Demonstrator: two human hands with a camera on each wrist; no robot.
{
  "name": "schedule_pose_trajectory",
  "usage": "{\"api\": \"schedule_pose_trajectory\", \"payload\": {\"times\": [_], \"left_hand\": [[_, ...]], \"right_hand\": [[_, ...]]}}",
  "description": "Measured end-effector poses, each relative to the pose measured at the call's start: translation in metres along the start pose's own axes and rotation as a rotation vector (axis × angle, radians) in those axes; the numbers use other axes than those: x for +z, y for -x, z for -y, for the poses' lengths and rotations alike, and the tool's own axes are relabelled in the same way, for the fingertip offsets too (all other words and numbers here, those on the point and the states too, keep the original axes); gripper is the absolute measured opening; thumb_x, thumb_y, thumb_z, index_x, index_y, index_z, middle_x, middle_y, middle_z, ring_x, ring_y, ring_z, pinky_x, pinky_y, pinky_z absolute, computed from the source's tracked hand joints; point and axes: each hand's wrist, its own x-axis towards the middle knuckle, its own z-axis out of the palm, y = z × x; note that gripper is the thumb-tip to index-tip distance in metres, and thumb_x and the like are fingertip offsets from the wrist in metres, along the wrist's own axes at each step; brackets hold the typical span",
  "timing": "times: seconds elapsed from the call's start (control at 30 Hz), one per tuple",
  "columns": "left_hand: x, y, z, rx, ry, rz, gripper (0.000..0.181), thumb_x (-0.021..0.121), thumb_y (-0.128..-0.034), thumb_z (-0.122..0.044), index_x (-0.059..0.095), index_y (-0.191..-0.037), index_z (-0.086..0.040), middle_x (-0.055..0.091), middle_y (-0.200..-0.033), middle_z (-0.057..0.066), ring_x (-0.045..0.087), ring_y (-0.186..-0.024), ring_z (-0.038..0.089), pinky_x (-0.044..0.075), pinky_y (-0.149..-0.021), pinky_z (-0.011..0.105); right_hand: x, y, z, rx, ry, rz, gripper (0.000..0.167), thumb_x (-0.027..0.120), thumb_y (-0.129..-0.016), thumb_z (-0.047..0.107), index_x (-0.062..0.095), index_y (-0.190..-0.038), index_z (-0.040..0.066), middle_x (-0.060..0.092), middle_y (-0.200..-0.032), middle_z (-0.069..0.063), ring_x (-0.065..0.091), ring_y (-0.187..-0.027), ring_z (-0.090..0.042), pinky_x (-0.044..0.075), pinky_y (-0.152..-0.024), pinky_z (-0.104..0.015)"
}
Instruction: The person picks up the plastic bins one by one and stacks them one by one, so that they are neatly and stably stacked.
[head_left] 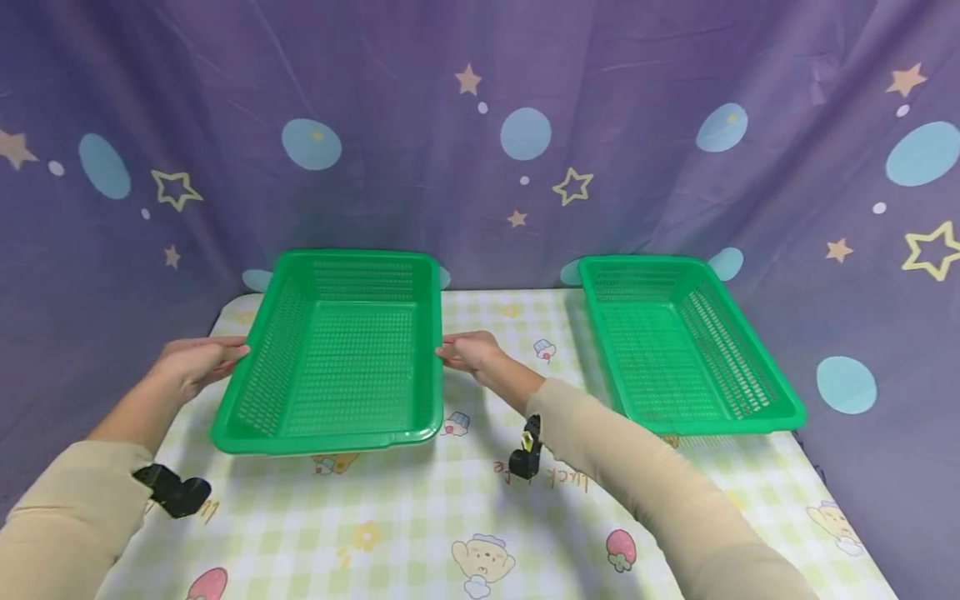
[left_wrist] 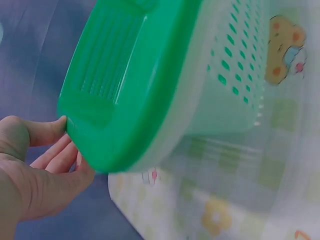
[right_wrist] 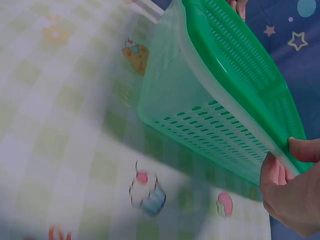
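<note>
A green plastic basket [head_left: 356,367] with slotted walls and floor is on the left in the head view, nothing inside it. My left hand [head_left: 193,364] pinches its left rim, thumb on top and fingers below. On the opposite rim my right hand [head_left: 472,352] grips in the same way. Both wrist views show a whitish, perforated outer layer [right_wrist: 175,75] beneath the green rim. A shadow falls on the cloth around the basket; whether its bottom touches the table cannot be told.
A second green basket [head_left: 667,358] stands at the table's right side, with only its slotted floor showing inside. A checked cloth [head_left: 420,525] with printed cartoons covers the table. Behind it hangs a purple curtain [head_left: 420,83] with stars and dots.
</note>
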Motion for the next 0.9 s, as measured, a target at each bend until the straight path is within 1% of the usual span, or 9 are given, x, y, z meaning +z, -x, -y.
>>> {"api": "schedule_pose_trajectory", "payload": {"times": [0.13,0.23,0.33,0.47,0.53,0.63,0.7,0.83,0.9], "left_hand": [[0.026,0.005,-0.012,0.056,-0.063,0.056,0.065,0.056,-0.0973,-0.026,0.026,-0.15,-0.003,0.025,-0.157,0.019,0.052,-0.128,0.024,0.05,-0.104,0.026],[0.042,0.008,-0.02,0.091,-0.057,0.078,0.062,0.056,-0.097,-0.023,0.03,-0.148,0.0,0.027,-0.156,0.023,0.064,-0.103,0.009,0.045,-0.11,0.032],[0.057,0.013,-0.026,0.104,-0.046,0.079,0.06,0.057,-0.0963,-0.021,0.034,-0.147,0.001,0.032,-0.153,0.023,0.057,-0.087,-0.008,0.044,-0.11,0.033],[0.076,0.019,-0.034,0.101,-0.017,0.075,0.057,0.057,-0.0962,-0.021,0.037,-0.146,0.0,0.035,-0.152,0.022,0.06,-0.12,0.025,0.044,-0.112,0.035],[0.084,0.02,-0.037,0.098,-0.006,0.074,0.056,0.057,-0.0962,-0.02,0.038,-0.145,-0.001,0.037,-0.151,0.021,0.056,-0.126,0.028,0.044,-0.111,0.034],[0.097,0.021,-0.043,0.105,0.024,0.065,0.054,0.059,-0.0948,-0.019,0.042,-0.143,0.001,0.047,-0.145,0.02,0.067,-0.096,0.007,0.048,-0.106,0.029],[0.105,0.021,-0.045,0.111,0.056,0.054,0.053,0.061,-0.0934,-0.016,0.045,-0.14,0.002,0.063,-0.126,0.015,0.061,-0.078,-0.008,0.051,-0.101,0.025],[0.119,0.021,-0.049,0.116,0.129,0.032,0.049,0.063,-0.0911,-0.01,0.049,-0.136,0.004,0.068,-0.096,-0.007,0.059,-0.065,-0.011,0.056,-0.091,0.02],[0.125,0.022,-0.05,0.111,0.144,0.025,0.048,0.063,-0.0905,-0.009,0.05,-0.135,0.004,0.07,-0.101,-0.001,0.06,-0.065,-0.01,0.056,-0.09,0.019]], "right_hand": [[-0.03,0.006,0.0,0.0,0.031,-0.016,0.042,0.06,-0.087,-0.008,0.055,-0.129,-0.007,0.06,-0.128,-0.024,0.061,-0.066,-0.006,0.059,-0.086,-0.022],[-0.05,0.011,-0.001,0.0,0.053,-0.023,0.044,0.059,-0.088,-0.007,0.053,-0.132,-0.007,0.059,-0.129,-0.023,0.062,-0.067,-0.005,0.059,-0.082,-0.019],[-0.067,0.016,-0.002,-0.001,0.059,-0.029,0.045,0.059,-0.089,-0.006,0.052,-0.133,-0.007,0.06,-0.126,-0.021,0.063,-0.068,-0.004,0.059,-0.077,-0.016],[-0.085,0.024,-0.002,-0.002,0.062,-0.031,0.046,0.059,-0.09,-0.005,0.05,-0.135,-0.007,0.064,-0.114,-0.016,0.063,-0.068,-0.004,0.058,-0.072,-0.013],[-0.093,0.028,-0.001,-0.003,0.062,-0.028,0.047,0.058,-0.09,-0.006,0.048,-0.136,-0.008,0.064,-0.107,-0.012,0.063,-0.068,-0.003,0.057,-0.069,-0.012],[-0.105,0.034,0.0,-0.005,0.07,-0.028,0.049,0.056,-0.091,-0.006,0.044,-0.138,-0.009,0.064,-0.1,-0.008,0.063,-0.067,-0.002,0.056,-0.067,-0.011],[-0.112,0.035,0.001,-0.005,0.097,-0.037,0.05,0.055,-0.091,-0.005,0.042,-0.14,-0.009,0.064,-0.103,-0.009,0.062,-0.067,-0.001,0.057,-0.07,-0.012],[-0.132,0.019,-0.006,-0.017,0.108,-0.043,0.05,0.057,-0.09,-0.004,0.045,-0.139,-0.007,0.067,-0.11,-0.012,0.066,-0.074,-0.005,0.058,-0.083,-0.017],[-0.155,-0.011,-0.021,-0.052,0.073,0.012,0.046,0.065,-0.085,-0.002,0.055,-0.131,-0.004,0.069,-0.105,-0.013,0.068,-0.076,-0.009,0.059,-0.081,-0.018]]}}
